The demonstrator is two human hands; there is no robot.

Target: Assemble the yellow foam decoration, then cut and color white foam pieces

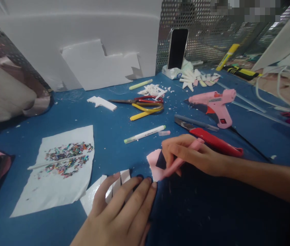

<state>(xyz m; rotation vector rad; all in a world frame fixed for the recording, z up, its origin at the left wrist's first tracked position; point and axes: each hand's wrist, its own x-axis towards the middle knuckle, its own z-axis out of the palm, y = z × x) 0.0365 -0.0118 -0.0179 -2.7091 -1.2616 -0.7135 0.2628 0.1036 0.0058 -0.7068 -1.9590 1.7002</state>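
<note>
My right hand (pixel 188 155) is closed around a pink marker (pixel 179 163), its tip down on a small piece of pink-coloured paper or foam (pixel 155 164). Palm down, my left hand (pixel 127 208) lies with its fingers stretched out and slightly apart. Its fingertips reach the lower edge of the pink piece. Folded white card pieces (pixel 93 193) stick out from beneath the left hand, partly hidden by it. A white pen with green ends (pixel 145 134) and a clear pink-tipped cap (pixel 164 133) lie just beyond the right hand.
To the left, a white sheet (pixel 55 194) bears shiny coloured flakes. Scissors (pixel 142 101), a yellow marker (pixel 145 114) and white scraps (pixel 152 90) lie mid-table. A pink glue gun (pixel 211 100) and red-handled cutter (pixel 215 140) are at right. Behind them stands a phone (pixel 178 48).
</note>
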